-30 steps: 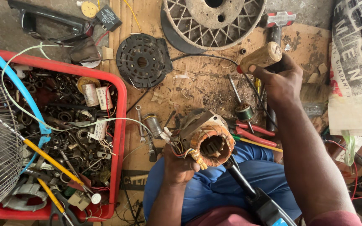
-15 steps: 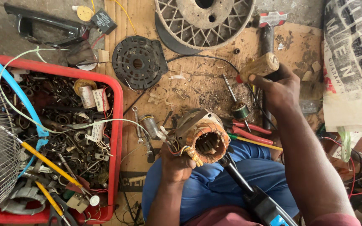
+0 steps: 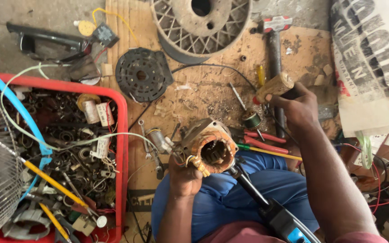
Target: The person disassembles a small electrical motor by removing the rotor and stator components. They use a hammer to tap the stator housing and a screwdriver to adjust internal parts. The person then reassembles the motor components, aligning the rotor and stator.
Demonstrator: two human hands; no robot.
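Since a second ago the right hand (image 3: 300, 108) has kept its wooden-handled tool (image 3: 274, 87) raised over the far side of the wooden board (image 3: 203, 90), drifting only slightly, while the left hand (image 3: 183, 173) has held the motor stator (image 3: 209, 146) almost in place above the lap. Left fingers (image 3: 176, 157) are clamped on the stator's lower rim, its open bore tipped towards the camera; the right fingers are wrapped tight around the wooden handle. At the near edge of the board, over the blue trousers, the stator hangs clear of the surface. It looks heavy for its size and stiff: a metal core ringed with copper windings, and loose wire leads (image 3: 190, 162) trailing at its near side. The windings and leads seem the fragile parts, so the outer metal frame is likely the safest place to take hold. Red-handled pliers (image 3: 260, 139) lie just beside it on the board, a red crate (image 3: 122, 148) of scrap parts stands at the left, and a black round cover (image 3: 142, 74) rests towards the far edge.
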